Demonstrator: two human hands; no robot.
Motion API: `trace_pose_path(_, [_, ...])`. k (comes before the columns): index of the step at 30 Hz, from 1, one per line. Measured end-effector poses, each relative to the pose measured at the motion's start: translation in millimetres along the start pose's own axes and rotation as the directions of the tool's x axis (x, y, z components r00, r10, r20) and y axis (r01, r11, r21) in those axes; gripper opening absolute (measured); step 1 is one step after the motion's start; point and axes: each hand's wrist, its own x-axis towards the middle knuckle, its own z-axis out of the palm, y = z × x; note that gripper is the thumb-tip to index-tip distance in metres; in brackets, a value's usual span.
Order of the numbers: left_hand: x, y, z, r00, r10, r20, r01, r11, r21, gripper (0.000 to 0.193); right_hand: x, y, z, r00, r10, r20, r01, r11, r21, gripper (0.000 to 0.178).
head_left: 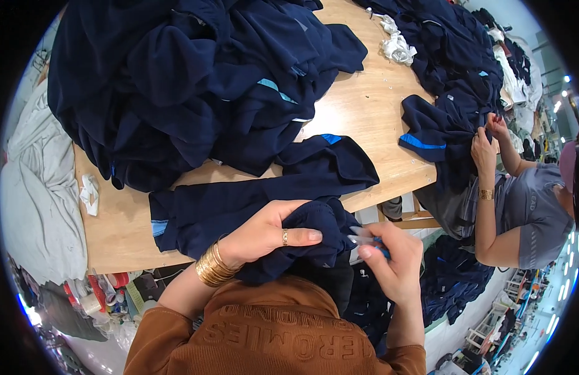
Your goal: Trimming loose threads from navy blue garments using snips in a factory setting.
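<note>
My left hand (pixel 262 232) is closed on a navy garment (pixel 233 203), its thumb pressing down a bunched fold near the table's front edge. The garment's sleeves stretch over the table, with light-blue and bright-blue patches at their ends. At the right of the bunched cloth, my right hand (pixel 397 262) is closed around small thread snips (pixel 363 239) with blue on the handle. Motion smears the blades slightly, and they point left against or close to the fabric; I cannot tell if they touch it.
A large heap of navy garments (pixel 170 81) covers the wooden table (pixel 355 112) at the far left. Grey cloth (pixel 36 181) hangs over its left side, near a white scrap (pixel 89 195). A co-worker (pixel 514 206) handles another navy garment (pixel 442 134) at right. More dark clothing (pixel 455 281) lies below.
</note>
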Motion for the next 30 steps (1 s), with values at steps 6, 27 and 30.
trace_pose_path(6, [1.7,0.4,0.3,0.999,0.030,-0.013,-0.029,0.998,0.058,0.026,2.8,-2.8,4.4,0.998,-0.058,-0.001,0.058,0.998,-0.034,0.022])
trace_pose_path(27, [2.3,1.7,-2.1,0.996,0.081,0.047,-0.090,0.967,0.238,0.030,4.0,-2.8,1.6,0.989,-0.144,0.011,0.144,0.979,-0.142,0.021])
trace_pose_path(30, [1.2,2.9,-2.2,0.997,0.073,0.024,-0.077,0.977,0.197,0.028,5.4,-2.3,-0.5,0.991,-0.134,0.007,0.134,0.977,-0.165,0.020])
